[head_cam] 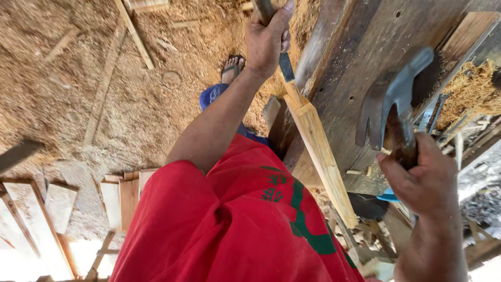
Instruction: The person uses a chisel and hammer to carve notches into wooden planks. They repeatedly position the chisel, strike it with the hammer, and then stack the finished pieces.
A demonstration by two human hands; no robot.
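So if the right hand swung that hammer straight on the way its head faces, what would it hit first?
Most likely the chisel gripped in the left hand, its blade set on the pale wooden strip. The right hand holds the claw hammer raised over the dark workbench; depth is hard to judge here.

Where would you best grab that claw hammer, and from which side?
By its handle, below the head, as the right hand does: the hammer stands head-up, its dark steel head and forked claw wide and awkward. Coming from underneath, fingers can wrap the narrow handle and stay off the claw.
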